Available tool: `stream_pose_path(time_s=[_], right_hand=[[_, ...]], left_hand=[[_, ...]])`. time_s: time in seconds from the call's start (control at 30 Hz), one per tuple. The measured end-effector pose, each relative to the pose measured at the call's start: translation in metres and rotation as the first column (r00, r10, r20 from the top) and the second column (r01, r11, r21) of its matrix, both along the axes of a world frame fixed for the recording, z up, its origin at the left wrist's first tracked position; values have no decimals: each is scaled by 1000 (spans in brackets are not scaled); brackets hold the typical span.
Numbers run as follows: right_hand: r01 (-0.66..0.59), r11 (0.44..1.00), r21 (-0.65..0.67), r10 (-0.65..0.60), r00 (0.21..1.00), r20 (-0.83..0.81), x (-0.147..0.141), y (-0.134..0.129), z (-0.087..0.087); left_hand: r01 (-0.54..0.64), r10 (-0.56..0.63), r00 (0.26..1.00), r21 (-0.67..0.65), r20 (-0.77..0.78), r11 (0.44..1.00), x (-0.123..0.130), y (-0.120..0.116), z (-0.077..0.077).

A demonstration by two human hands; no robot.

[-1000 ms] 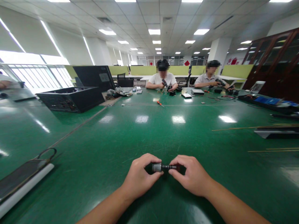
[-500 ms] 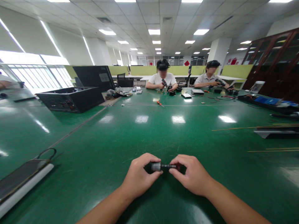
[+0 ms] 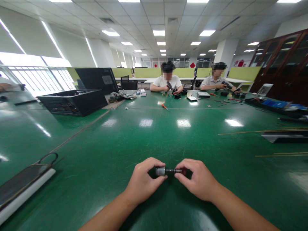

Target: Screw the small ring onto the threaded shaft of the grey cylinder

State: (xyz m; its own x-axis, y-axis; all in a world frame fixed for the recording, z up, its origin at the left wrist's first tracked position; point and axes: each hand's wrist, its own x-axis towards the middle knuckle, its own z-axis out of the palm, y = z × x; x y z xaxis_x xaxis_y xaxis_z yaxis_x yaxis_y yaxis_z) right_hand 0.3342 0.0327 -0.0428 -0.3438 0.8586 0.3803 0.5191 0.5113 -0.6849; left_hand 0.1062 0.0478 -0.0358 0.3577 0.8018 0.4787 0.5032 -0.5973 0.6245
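Left hand point(image 3: 145, 180) pinches one grey metal cylinder point(image 3: 160, 171), right hand point(image 3: 199, 180) its thin dark shaft point(image 3: 171, 170), over one glossy green worktop point(image 3: 149, 139).

Bare hands point(image 3: 144, 180) lead into bare forearms point(image 3: 109, 208), both smooth and softly rounded.

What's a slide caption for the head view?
Two bare hands hold a small metal part over a green table.
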Motion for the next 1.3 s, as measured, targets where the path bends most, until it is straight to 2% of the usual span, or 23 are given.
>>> stream_pose_path(time_s=[1.3], right_hand=[[21, 1000, 2, -21, 1000, -13, 5, 3, 1]], left_hand=[[-15, 15, 1000, -3, 7, 1000, -3, 3, -1]])
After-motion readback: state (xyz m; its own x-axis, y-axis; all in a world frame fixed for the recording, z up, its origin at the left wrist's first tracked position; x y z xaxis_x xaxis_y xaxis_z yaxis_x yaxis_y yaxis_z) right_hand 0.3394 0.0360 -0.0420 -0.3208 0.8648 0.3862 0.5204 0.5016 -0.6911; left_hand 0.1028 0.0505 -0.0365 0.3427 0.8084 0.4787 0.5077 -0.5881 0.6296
